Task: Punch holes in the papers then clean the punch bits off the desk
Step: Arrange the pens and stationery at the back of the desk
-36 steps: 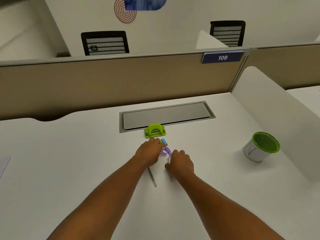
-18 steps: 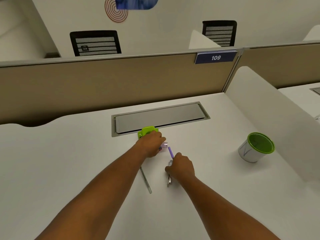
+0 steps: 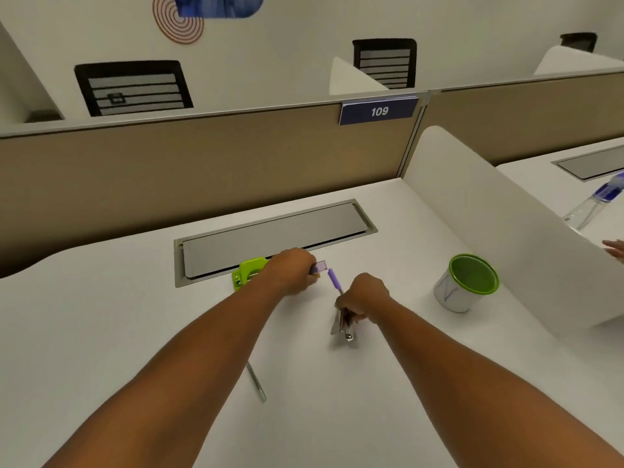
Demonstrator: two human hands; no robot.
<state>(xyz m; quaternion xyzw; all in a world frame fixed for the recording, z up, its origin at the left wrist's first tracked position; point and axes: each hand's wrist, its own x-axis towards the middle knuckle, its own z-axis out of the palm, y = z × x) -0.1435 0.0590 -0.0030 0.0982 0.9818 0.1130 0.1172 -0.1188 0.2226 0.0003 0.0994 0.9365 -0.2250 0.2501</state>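
A lime-green hole punch point(image 3: 247, 272) stands on the white desk point(image 3: 101, 332) at the front edge of the grey cable hatch. My left hand point(image 3: 293, 271) is just right of it, touching its side, fingers closed on a small translucent purple piece point(image 3: 319, 266). My right hand point(image 3: 365, 296) is a little nearer and to the right, closed on a thin tool with a purple handle point(image 3: 333, 279) pointing away; metal ends point(image 3: 346, 327) stick out below the fist. No paper or punch bits are visible.
A thin metal rod point(image 3: 256, 383) lies on the desk under my left forearm. A white cup with a green rim point(image 3: 468, 282) stands at the right, beside the white side divider point(image 3: 489, 224). Beyond the divider are a bottle point(image 3: 599, 202) and another person's fingers point(image 3: 616, 248).
My left hand moved away from me up against the hole punch, covering the small coloured pieces. My right hand lifted the purple-handled tool slightly. The view swung to the right.
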